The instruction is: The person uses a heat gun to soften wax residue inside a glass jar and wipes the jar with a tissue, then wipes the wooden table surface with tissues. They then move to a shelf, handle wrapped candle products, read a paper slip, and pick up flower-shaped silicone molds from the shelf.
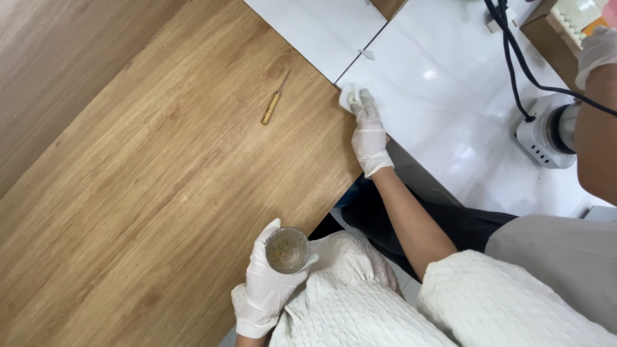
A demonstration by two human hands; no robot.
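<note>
My left hand (pixel 267 286) is gloved and wrapped round a small glass cup (pixel 286 250), fingers closed about its side, holding it upright just off the near edge of the wooden counter (pixel 160 180), over my lap. Looking down into it, I see speckled residue on the bottom. I'd judge it light, rigid and breakable, and smooth glass against a glove can slip, so a full wrap low around the wall, as I have it, seems the safest hold; pinching the rim would be riskier.

My right hand (pixel 369 135), also gloved, reaches out to the far right corner of the wood, fingers pressed down flat on a small white wipe (pixel 350 96) right where the wood meets the white surface (pixel 443 109). The wipe looks soft and limp, nearly weightless; it bunches under the fingertips, best handled by pressing or gathering it.

Farther left on the counter lies a small wooden-handled awl (pixel 274 103), well apart from both hands.

At the far right, another person's gloved hand (pixel 598 51) is near a white-grey machine (pixel 546 132) with a black cable (pixel 514 58) running up from it. Behind it stands a brown box (pixel 553 32) with pale contents; any labels are too small to tell.
</note>
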